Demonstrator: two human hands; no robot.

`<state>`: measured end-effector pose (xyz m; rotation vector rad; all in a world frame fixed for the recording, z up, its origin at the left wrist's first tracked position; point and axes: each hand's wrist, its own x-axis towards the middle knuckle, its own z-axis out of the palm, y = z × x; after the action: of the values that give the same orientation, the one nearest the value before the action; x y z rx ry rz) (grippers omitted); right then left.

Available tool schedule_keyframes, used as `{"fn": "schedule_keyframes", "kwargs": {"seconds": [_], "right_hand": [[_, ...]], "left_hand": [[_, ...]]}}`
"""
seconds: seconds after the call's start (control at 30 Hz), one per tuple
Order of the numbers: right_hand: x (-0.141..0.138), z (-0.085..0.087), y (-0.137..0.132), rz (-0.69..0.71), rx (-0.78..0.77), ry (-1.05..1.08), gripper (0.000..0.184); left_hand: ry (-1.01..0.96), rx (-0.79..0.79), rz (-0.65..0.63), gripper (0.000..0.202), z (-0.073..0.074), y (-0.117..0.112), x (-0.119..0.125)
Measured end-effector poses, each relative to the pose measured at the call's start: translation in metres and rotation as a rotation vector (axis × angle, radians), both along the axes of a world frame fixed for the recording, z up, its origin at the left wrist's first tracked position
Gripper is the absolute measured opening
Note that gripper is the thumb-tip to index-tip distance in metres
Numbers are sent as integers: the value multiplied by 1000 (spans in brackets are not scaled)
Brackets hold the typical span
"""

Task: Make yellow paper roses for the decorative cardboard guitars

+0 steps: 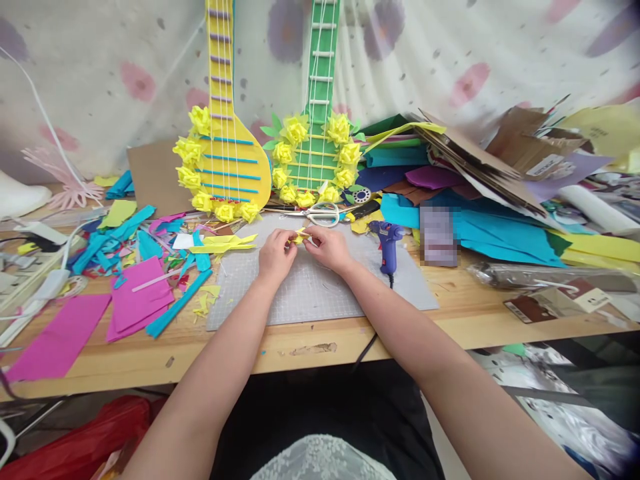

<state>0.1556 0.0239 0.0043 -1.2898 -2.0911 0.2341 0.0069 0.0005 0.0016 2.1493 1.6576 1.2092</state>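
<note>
Between my two hands, above the grey cutting mat (320,293), is a small piece of yellow paper (300,237). My left hand (277,253) pinches its left side, and my right hand (326,247) grips the right side with bent fingers. Both sets of fingertips partly cover the piece, so its exact shape is hidden. White-handled scissors (324,214) lie just behind my hands. To the right, a blue glue gun (387,245) rests on the mat. Left of my hands lie cut yellow paper strips (225,244).
A yellow paper guitar (240,157) and a green one (315,160), both trimmed with yellow flowers, stand behind the mat. Pink sheets (140,297) and blue scraps (115,233) litter the left side. Stacked blue paper (500,230) and cardboard (480,160) fill the right.
</note>
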Motion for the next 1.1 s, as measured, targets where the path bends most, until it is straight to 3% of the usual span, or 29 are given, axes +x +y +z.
{"fn": "schedule_keyframes", "kwargs": {"seconds": [0.4,0.8,1.1], "right_hand": [[6,2,4,66,-62,-110,24],[9,3,9,184,-255,-86,24],[12,3,9,232,-304,14,23]], "left_hand": [[-346,-167,3,15,-15,10,-4],[-308,-316,7,10,-9,12,-4],[-305,-289,-115,13,-13,13,-9]]}}
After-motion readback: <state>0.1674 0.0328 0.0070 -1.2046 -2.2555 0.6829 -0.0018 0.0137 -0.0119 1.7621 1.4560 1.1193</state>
